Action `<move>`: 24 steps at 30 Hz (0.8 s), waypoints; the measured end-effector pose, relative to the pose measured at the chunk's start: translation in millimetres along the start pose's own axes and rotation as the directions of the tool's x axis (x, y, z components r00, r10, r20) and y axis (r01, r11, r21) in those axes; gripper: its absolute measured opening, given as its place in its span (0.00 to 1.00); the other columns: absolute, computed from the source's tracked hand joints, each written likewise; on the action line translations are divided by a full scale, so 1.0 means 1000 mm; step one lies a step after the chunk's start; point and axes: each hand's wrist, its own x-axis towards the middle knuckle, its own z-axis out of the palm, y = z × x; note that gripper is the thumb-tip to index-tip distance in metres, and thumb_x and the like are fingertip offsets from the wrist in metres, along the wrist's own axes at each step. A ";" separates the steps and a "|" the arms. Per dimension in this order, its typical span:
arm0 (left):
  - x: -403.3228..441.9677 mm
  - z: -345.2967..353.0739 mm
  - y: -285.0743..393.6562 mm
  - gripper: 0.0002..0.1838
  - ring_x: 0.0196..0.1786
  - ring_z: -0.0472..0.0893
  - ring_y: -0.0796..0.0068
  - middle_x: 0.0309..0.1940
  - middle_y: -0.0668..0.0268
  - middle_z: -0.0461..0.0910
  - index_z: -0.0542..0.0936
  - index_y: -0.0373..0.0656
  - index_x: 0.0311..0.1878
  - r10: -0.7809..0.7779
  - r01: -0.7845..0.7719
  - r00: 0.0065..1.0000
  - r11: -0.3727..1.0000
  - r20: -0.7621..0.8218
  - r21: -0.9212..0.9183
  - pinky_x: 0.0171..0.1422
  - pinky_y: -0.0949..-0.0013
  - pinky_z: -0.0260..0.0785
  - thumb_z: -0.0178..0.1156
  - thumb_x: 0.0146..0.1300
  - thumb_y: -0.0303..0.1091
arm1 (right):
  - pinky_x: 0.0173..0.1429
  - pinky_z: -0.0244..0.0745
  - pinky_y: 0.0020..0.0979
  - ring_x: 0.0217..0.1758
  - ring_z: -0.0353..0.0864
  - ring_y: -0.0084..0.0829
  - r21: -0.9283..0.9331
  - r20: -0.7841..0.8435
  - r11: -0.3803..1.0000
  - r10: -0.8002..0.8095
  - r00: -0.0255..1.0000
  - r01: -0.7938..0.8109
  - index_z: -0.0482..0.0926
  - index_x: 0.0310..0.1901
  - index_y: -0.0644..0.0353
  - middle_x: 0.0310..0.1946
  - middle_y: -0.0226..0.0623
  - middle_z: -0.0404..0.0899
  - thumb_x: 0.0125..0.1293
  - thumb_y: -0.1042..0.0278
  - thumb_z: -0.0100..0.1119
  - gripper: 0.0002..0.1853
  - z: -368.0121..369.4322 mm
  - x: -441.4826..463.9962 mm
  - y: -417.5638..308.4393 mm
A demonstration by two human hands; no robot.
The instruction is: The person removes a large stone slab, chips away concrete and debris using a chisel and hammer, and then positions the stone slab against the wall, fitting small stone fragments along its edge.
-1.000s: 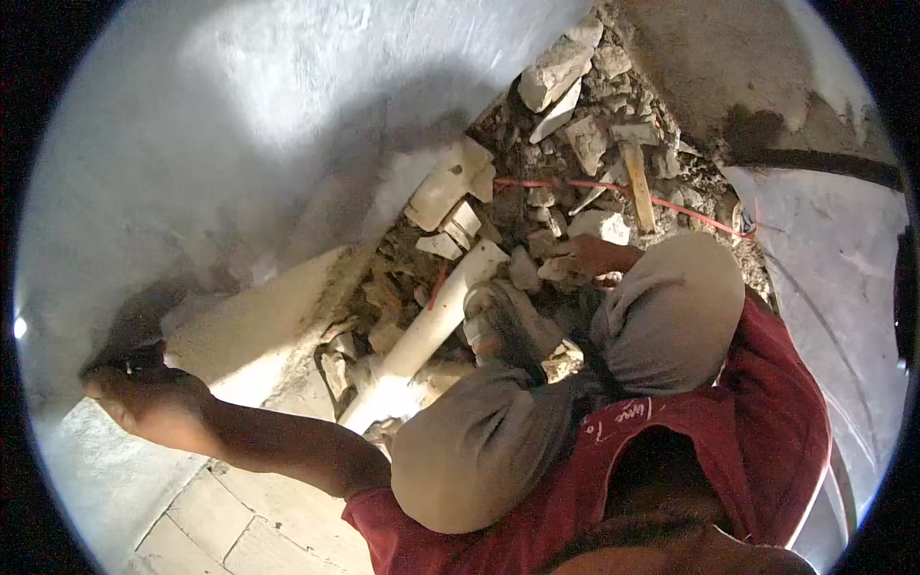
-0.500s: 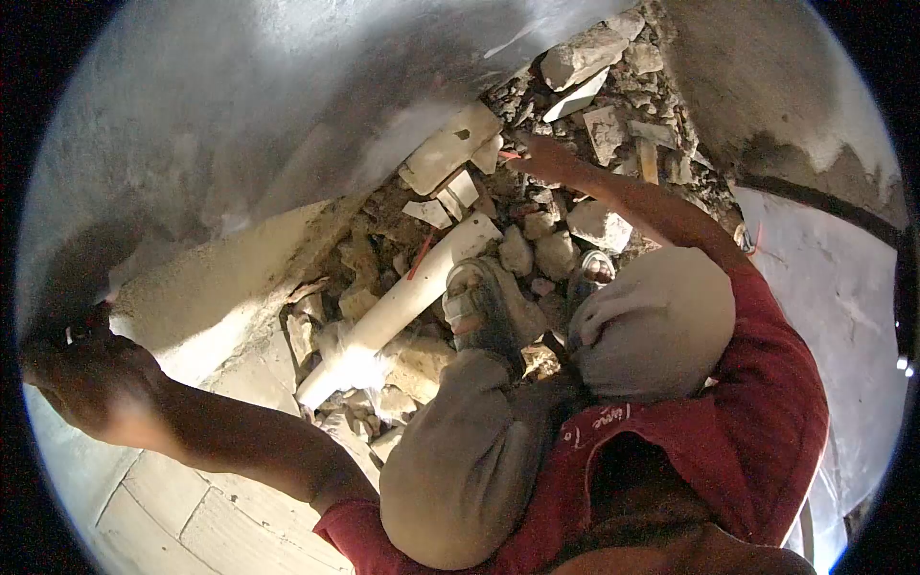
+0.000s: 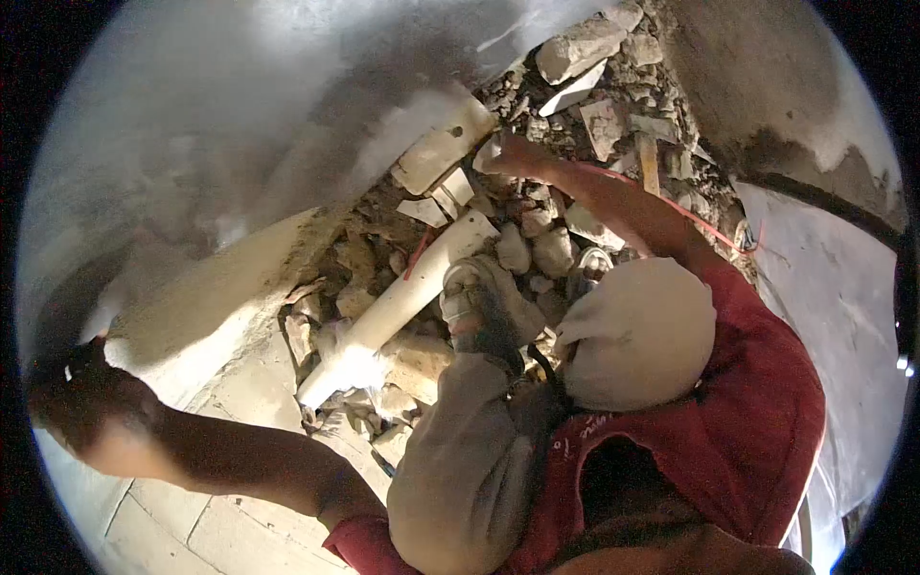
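At far left, the left hand (image 3: 101,412) is in shadow beside the wall (image 3: 249,105); I cannot tell whether its grip holds anything. The white plastic pipe (image 3: 395,311) lies slantwise on rubble (image 3: 553,252). Beyond its end, a slab with a hole (image 3: 428,156) leans by the wall. The right hand (image 3: 517,158) has left the stones near the knee and now touches a pale stone fragment (image 3: 491,153) beside that slab, putting this edge within reach; whether its grip pinches it is unclear. Farther right are a red cable (image 3: 704,224) and what looks like a wooden-handled hammer (image 3: 649,163).

The right hand (image 3: 517,156) is at a pale chunk (image 3: 488,157) amid rubble (image 3: 553,253), beyond a white pipe (image 3: 414,291).
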 end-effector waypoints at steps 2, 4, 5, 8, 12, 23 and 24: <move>-0.004 0.004 0.011 0.15 0.32 0.72 0.73 0.33 0.64 0.70 0.70 0.38 0.40 -0.162 0.154 0.987 0.966 -0.023 -0.206 0.29 0.73 0.65 0.43 0.64 0.40 | 0.46 0.73 0.37 0.40 0.75 0.41 0.304 0.005 0.950 -0.073 0.997 0.068 0.51 0.60 0.69 0.45 0.49 0.70 0.54 0.61 0.57 0.37 -0.008 -0.015 0.019; -0.003 0.004 0.018 0.16 0.30 0.70 0.78 0.31 0.67 0.69 0.70 0.41 0.41 -0.314 0.278 0.949 0.873 -0.025 -0.401 0.27 0.76 0.63 0.42 0.65 0.44 | 0.44 0.74 0.34 0.40 0.75 0.38 0.591 0.108 0.806 -0.105 0.989 0.022 0.50 0.62 0.64 0.43 0.48 0.71 0.54 0.68 0.55 0.36 -0.014 -0.033 0.036; -0.002 0.004 0.020 0.16 0.29 0.70 0.80 0.30 0.69 0.68 0.70 0.43 0.42 -0.384 0.324 0.923 0.805 -0.021 -0.497 0.25 0.78 0.62 0.42 0.65 0.46 | 0.42 0.74 0.33 0.40 0.75 0.37 0.711 0.147 0.703 -0.139 0.979 -0.007 0.50 0.63 0.61 0.43 0.47 0.72 0.54 0.71 0.55 0.36 -0.018 -0.042 0.042; 0.009 -0.006 -0.007 0.18 0.33 0.72 0.73 0.33 0.63 0.70 0.71 0.40 0.45 -0.436 0.362 0.899 0.668 0.053 -0.650 0.30 0.73 0.65 0.42 0.65 0.46 | 0.45 0.72 0.30 0.48 0.72 0.33 0.850 0.100 0.527 -0.197 0.975 0.019 0.48 0.64 0.60 0.44 0.46 0.71 0.54 0.76 0.53 0.36 -0.018 -0.049 0.031; 0.012 -0.001 -0.026 0.13 0.33 0.74 0.65 0.35 0.57 0.73 0.69 0.34 0.37 -0.274 0.244 0.961 0.801 0.028 -0.547 0.32 0.68 0.69 0.43 0.63 0.36 | 0.52 0.66 0.31 0.49 0.71 0.32 0.519 -0.157 0.790 -0.285 0.946 0.325 0.58 0.60 0.61 0.47 0.42 0.71 0.54 0.66 0.58 0.32 -0.017 -0.021 0.017; 0.009 0.003 -0.003 0.17 0.32 0.77 0.62 0.33 0.52 0.76 0.70 0.33 0.34 -0.239 0.248 0.968 0.879 0.075 -0.407 0.32 0.67 0.70 0.39 0.64 0.40 | 0.54 0.64 0.45 0.50 0.66 0.52 -0.433 -0.435 0.832 -0.529 0.729 0.346 0.67 0.52 0.64 0.48 0.57 0.65 0.57 0.59 0.54 0.24 -0.003 -0.009 -0.026; 0.009 0.003 -0.003 0.18 0.32 0.78 0.62 0.33 0.51 0.76 0.70 0.33 0.34 -0.234 0.246 0.969 0.883 0.078 -0.399 0.32 0.67 0.70 0.39 0.64 0.40 | 0.54 0.64 0.45 0.50 0.67 0.52 -0.488 -0.413 0.801 -0.562 0.717 0.346 0.66 0.52 0.64 0.48 0.56 0.65 0.57 0.60 0.54 0.24 -0.003 -0.003 -0.022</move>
